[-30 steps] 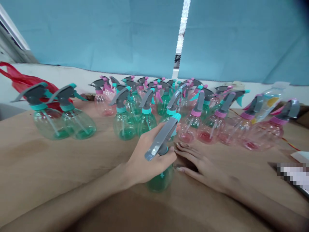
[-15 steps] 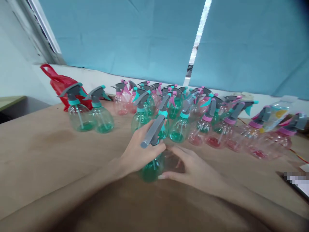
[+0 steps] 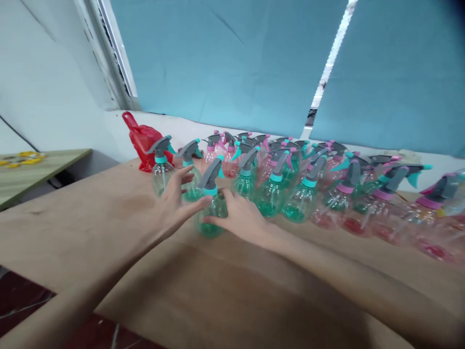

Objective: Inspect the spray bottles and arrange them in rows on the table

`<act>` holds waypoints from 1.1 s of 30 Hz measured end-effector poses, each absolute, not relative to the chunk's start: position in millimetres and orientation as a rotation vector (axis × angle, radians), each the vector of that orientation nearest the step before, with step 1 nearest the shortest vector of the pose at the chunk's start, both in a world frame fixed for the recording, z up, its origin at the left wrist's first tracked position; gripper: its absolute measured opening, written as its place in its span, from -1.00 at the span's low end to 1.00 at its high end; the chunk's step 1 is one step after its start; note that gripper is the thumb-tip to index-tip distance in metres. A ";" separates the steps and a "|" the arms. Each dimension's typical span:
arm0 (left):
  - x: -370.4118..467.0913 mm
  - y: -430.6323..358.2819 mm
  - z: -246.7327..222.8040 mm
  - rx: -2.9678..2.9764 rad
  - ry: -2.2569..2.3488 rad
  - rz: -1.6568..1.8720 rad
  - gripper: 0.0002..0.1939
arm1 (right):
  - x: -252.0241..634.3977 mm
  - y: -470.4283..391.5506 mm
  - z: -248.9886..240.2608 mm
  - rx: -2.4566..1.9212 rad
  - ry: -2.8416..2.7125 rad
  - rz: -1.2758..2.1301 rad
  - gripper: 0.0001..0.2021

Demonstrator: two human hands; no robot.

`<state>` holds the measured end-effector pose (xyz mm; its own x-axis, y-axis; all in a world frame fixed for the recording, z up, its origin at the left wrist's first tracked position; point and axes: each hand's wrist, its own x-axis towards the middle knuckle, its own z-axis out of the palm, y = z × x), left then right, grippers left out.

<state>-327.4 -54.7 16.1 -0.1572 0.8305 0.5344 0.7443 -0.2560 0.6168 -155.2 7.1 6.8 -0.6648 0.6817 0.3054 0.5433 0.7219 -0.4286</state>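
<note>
Spray bottle (image 3: 215, 208), green, clamped in the right hand (image 3: 242, 216), just beside the loosely spread left hand (image 3: 173, 202). Probably light, kinda slick thin plastic, so best grabbed round the belly (image 3: 210, 229), gently.

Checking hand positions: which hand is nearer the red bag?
Left. The left hand is in front of the red bag, slightly right; the right hand is farther right.
</note>
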 end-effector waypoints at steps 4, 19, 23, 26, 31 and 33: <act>-351.2 -66.9 0.7 1.792 1.943 1.528 -0.38 | -175.3 31.3 11.0 -0.974 -2.450 0.393 -0.32; -358.9 -75.2 -23.2 1.754 1.998 1.351 -0.58 | -204.4 61.2 16.1 -1.152 -2.379 0.382 -0.23; -358.0 -74.2 -28.7 1.764 1.980 1.321 -0.62 | -207.8 64.5 16.9 -1.180 -2.364 0.394 -0.25; -355.0 -72.3 -31.7 1.773 1.964 1.304 -0.63 | -208.0 62.3 18.3 -1.183 -2.348 0.403 -0.24; -345.5 -64.9 -32.9 1.781 1.932 1.297 -0.67 | -181.9 45.8 19.7 -1.110 -2.324 0.426 -0.25; -342.0 -60.6 -33.0 1.789 1.913 1.291 -0.68 | -159.7 39.0 18.5 -1.046 -2.313 0.415 -0.38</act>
<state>-342.0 -60.6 -33.0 -0.2341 0.8902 0.3908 0.6958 -0.1273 0.7069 -159.7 39.0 18.5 -0.5378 0.7606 0.3636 0.5866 0.6474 -0.4866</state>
